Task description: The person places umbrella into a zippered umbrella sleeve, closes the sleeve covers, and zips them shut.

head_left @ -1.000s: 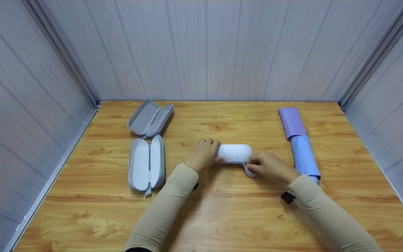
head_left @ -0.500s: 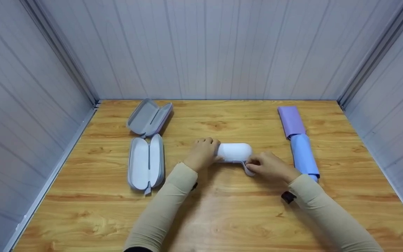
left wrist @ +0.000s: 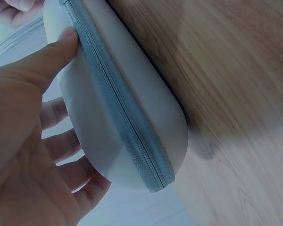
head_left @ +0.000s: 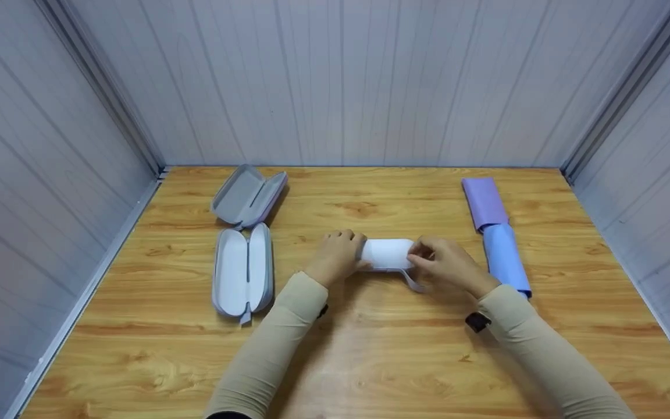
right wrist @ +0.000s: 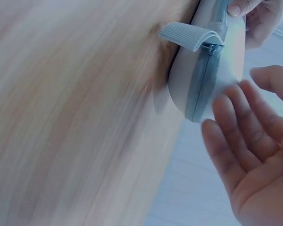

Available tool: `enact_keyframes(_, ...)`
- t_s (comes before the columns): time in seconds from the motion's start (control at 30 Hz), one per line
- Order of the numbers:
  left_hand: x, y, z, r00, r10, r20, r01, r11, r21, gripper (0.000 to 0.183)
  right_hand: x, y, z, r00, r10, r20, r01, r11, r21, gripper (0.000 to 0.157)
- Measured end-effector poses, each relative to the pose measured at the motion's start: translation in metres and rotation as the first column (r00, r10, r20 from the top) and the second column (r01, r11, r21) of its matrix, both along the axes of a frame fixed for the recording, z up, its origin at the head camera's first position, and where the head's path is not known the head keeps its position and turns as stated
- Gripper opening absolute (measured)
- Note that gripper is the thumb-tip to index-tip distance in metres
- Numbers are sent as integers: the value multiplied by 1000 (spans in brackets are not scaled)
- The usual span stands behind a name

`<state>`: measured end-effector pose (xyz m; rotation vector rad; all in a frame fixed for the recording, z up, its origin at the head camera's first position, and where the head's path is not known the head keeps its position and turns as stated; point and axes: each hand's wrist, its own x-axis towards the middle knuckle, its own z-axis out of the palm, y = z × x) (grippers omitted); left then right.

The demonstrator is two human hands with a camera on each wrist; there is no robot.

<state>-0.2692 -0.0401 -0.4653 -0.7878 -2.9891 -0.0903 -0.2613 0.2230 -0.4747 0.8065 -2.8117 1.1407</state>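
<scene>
Near right edge of wood-grain surface (head_left: 370,361): purple pouch (head_left: 486,202), blue pouch (head_left: 505,256), touching; near left edge: opened grey-lined case (head_left: 238,201), opened white-lined case (head_left: 232,273); mid-surface: closed zippered case (head_left: 387,254), left hand (head_left: 336,257) gripping it, right hand (head_left: 450,265) loosely spread beside it

Wood-grained table (head_left: 358,203), warm yellow-brown with darker streaks and knots, its far edge running straight along the foot of the far wall (head_left: 341,81). This wall, facing me, is pale grey-lilac, divided by darker vertical lines with fainter grain between. The left wall (head_left: 38,203) and right wall (head_left: 649,186), similarly pale and lined, flank the tabletop. Grey corner strips (head_left: 102,84) mark both far corners; a pale edging (head_left: 82,308) follows the table's left side. Lighting: soft, with a dull sheen on the near middle of the wood.
</scene>
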Motion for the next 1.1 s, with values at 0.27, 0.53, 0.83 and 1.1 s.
enact_keyframes(0.27, -1, 0, -2, 1000, 11, 8, -11, 1000, -4, 57, -6, -12, -4, 992, 63, -113, -61, 998, 15, 30)
enact_keyframes(0.53, 0, -1, -2, 1000, -5, -4, 5, 1000, 20, 56, -13, -17, -7, 994, 100, -48, -97, 993, 70, 46)
enact_keyframes(0.83, 0, -4, -3, 1000, -28, -1, 28, 998, 52, 60, -16, -16, -13, 985, 174, 7, -174, 982, 70, 52)
enact_keyframes(1.1, -6, -10, -2, 996, -69, 60, 64, 995, 73, 63, -13, -16, -16, 989, 147, 5, -147, 986, 81, 47)
